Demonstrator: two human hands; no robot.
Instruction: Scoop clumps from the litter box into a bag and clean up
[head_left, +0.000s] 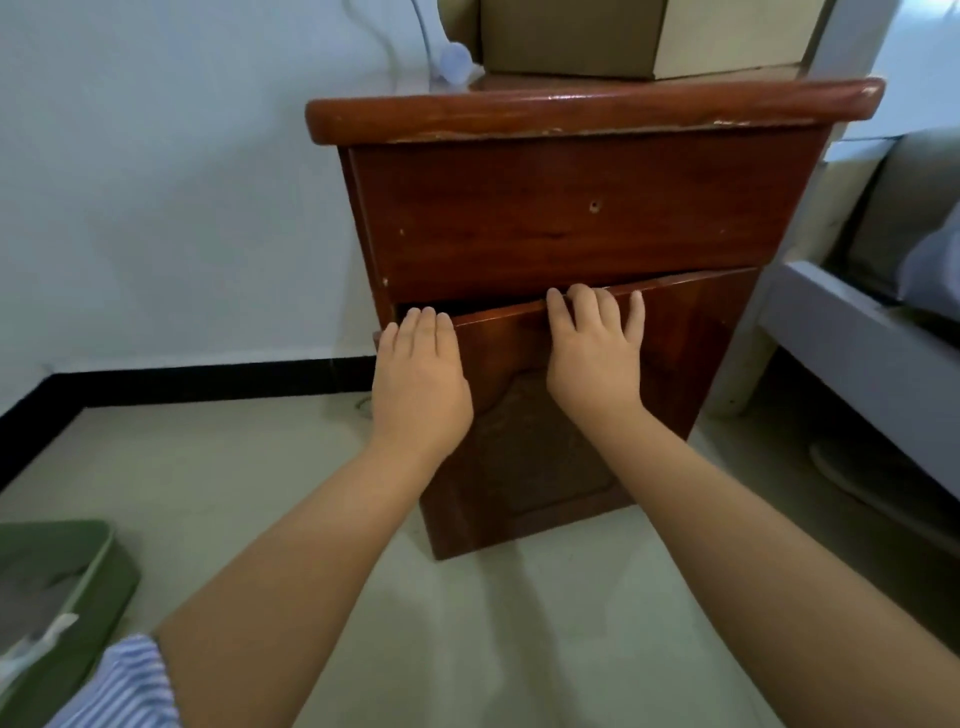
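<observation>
Left hand (421, 384), right hand (592, 353) grip cabinet door (675, 338) edge; fingertips hidden.

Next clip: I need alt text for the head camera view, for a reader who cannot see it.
Both hands grip the top edge of a wooden bedside cabinet's lower door, which stands ajar: left hand at its corner, right hand near the middle. A green litter box sits on the floor at lower left; a cardboard box rests on the cabinet.
</observation>
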